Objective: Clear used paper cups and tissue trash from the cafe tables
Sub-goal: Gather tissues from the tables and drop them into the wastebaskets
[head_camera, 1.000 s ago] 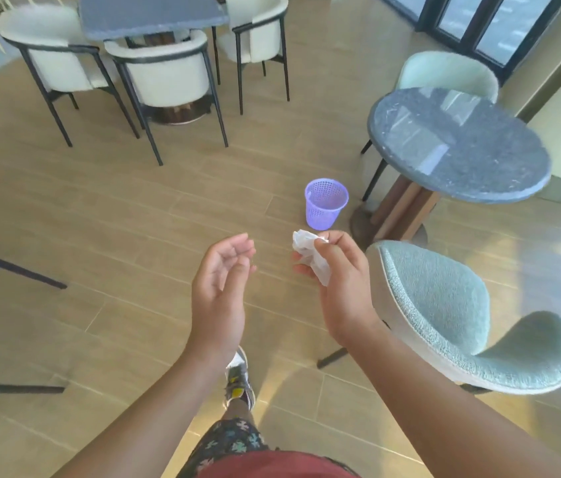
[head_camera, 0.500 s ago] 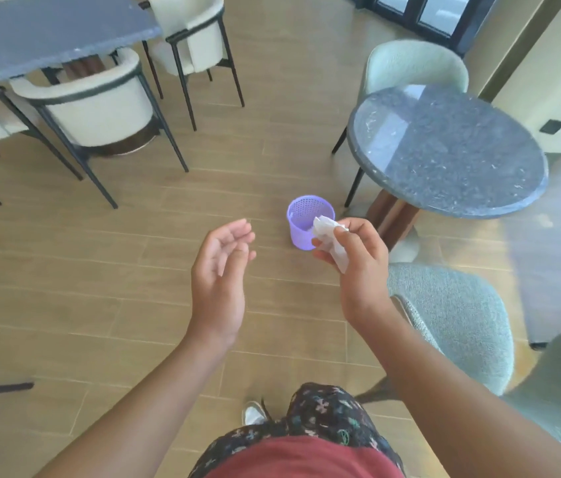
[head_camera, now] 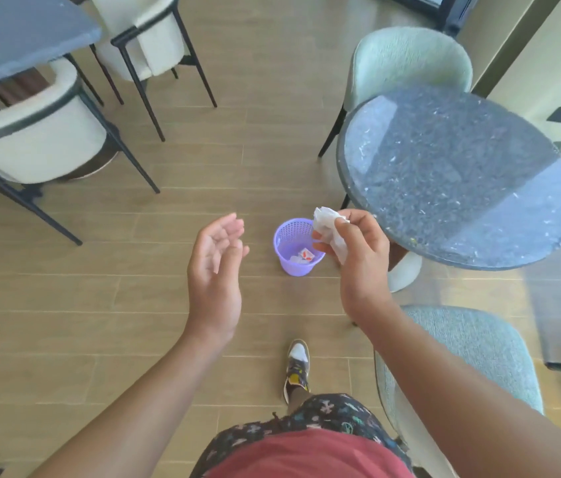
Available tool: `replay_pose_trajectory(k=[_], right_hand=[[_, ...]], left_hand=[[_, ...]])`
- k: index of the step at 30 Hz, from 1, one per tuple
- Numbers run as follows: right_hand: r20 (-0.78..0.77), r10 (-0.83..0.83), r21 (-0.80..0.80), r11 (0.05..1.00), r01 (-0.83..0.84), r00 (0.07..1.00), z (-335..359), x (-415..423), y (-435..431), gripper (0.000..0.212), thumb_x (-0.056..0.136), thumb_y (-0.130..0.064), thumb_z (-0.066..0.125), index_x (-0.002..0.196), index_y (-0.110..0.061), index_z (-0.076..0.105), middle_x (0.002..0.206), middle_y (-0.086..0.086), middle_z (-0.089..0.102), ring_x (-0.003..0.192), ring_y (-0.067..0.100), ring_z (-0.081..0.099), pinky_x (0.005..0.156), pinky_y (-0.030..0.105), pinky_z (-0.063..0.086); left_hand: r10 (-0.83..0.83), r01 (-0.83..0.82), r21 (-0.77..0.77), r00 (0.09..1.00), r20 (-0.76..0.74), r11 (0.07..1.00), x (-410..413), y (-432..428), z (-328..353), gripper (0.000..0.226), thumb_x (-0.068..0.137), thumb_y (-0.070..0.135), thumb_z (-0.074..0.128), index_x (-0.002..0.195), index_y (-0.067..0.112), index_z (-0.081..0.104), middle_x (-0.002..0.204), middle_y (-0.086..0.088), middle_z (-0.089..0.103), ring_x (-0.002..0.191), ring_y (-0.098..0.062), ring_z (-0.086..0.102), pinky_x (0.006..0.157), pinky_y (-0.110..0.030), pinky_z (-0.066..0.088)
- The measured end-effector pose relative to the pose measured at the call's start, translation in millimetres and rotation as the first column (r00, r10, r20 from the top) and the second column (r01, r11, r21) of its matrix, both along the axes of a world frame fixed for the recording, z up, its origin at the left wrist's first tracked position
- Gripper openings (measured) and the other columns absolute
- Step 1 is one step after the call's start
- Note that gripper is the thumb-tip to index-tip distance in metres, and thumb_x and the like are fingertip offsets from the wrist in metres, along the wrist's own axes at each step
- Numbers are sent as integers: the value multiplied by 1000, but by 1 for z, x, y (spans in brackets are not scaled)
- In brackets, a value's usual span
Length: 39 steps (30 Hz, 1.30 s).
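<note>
My right hand [head_camera: 358,257] pinches a crumpled white tissue [head_camera: 329,225] between thumb and fingers, held just above the right rim of a small purple mesh bin [head_camera: 289,246] that stands on the wooden floor. Some white and red trash lies at the bottom of the bin. My left hand [head_camera: 215,263] hangs in the air to the left of the bin, palm turned inward, fingers relaxed and holding nothing.
A round grey stone table [head_camera: 455,174] stands right of the bin with pale green chairs behind [head_camera: 410,60] and in front [head_camera: 468,353] of it. Cream chairs [head_camera: 30,132] and a dark square table [head_camera: 13,32] are at the upper left. My shoe [head_camera: 296,367] is below the bin.
I have walked closer to the purple bin. My right hand with the tissue now sits over the bin's right rim; the left hand keeps its pose.
</note>
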State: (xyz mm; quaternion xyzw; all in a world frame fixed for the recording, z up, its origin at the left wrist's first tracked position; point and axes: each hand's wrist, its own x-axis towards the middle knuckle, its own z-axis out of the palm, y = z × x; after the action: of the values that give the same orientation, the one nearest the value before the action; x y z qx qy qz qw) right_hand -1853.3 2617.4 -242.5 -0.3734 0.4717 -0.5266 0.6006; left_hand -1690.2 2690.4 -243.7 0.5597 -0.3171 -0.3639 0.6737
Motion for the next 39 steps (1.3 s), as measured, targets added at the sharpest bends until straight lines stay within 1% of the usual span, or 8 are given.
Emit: replay_pose_trajectory(k=[8, 12, 17, 21, 24, 26, 31, 39], right_hand=[[-64, -30, 33, 999, 32, 998, -11, 15, -98, 10, 99, -12, 57, 103, -4, 62, 96, 9, 73, 88, 29, 69, 77, 37, 59], [-87, -71, 62, 995, 77, 994, -24, 27, -123, 10, 104, -3, 52, 106, -2, 63, 96, 6, 74, 85, 25, 69, 78, 37, 61], [-115, -115, 114, 985, 128, 987, -56, 46, -156, 11, 102, -8, 54, 104, -8, 65, 101, 11, 73, 89, 29, 69, 79, 38, 60], [-149, -148, 146, 975, 169, 978, -106, 60, -185, 13, 103, -5, 53, 101, -9, 65, 100, 14, 73, 86, 27, 69, 84, 46, 58], [-157, -163, 156, 970, 188, 974, -155, 68, -204, 11, 97, -13, 56, 99, -10, 66, 105, 27, 71, 86, 32, 69, 83, 47, 57], [-159, -170, 166, 967, 196, 973, -190, 73, -216, 13, 95, -16, 56, 100, -9, 66, 107, 29, 70, 84, 31, 70, 84, 50, 58], [-142, -190, 188, 958, 215, 972, -269, 75, -228, 12, 92, -16, 56, 97, -11, 66, 90, 5, 74, 80, 25, 71, 80, 44, 60], [-157, -171, 232, 951, 205, 973, -356, 71, -244, 10, 101, -8, 56, 98, -9, 65, 88, 2, 72, 77, 19, 70, 80, 39, 61]], left_hand=[[-30, 31, 27, 998, -49, 999, 16, -100, -7, 27, 95, 21, 53, 121, 26, 62, 124, 2, 67, 124, -15, 62, 102, -38, 53], [-79, 80, 26, 995, -54, 996, 34, -133, -19, 31, 91, 34, 58, 121, 28, 64, 123, 5, 69, 123, -16, 63, 99, -37, 54], [-148, 155, 77, 985, -89, 985, 54, -179, -50, 26, 97, 19, 53, 120, 25, 63, 123, 2, 69, 122, -16, 63, 97, -36, 53], [-176, 186, 108, 980, -94, 977, 70, -214, -100, 26, 97, 23, 54, 120, 25, 63, 124, 2, 68, 123, -17, 63, 98, -36, 53], [-185, 198, 137, 978, -99, 971, 78, -238, -149, 26, 95, 29, 56, 120, 26, 63, 124, 2, 68, 123, -16, 63, 99, -36, 53], [-181, 192, 139, 980, -87, 972, 82, -253, -186, 30, 92, 35, 57, 120, 27, 63, 124, 4, 69, 124, -16, 63, 99, -35, 53], [-165, 177, 166, 983, -84, 970, 79, -277, -270, 32, 90, 37, 58, 120, 26, 64, 122, 5, 70, 123, -17, 64, 101, -38, 53], [-154, 174, 207, 982, -108, 963, 66, -286, -357, 33, 91, 40, 59, 119, 25, 64, 125, 2, 70, 124, -19, 64, 105, -42, 53]])
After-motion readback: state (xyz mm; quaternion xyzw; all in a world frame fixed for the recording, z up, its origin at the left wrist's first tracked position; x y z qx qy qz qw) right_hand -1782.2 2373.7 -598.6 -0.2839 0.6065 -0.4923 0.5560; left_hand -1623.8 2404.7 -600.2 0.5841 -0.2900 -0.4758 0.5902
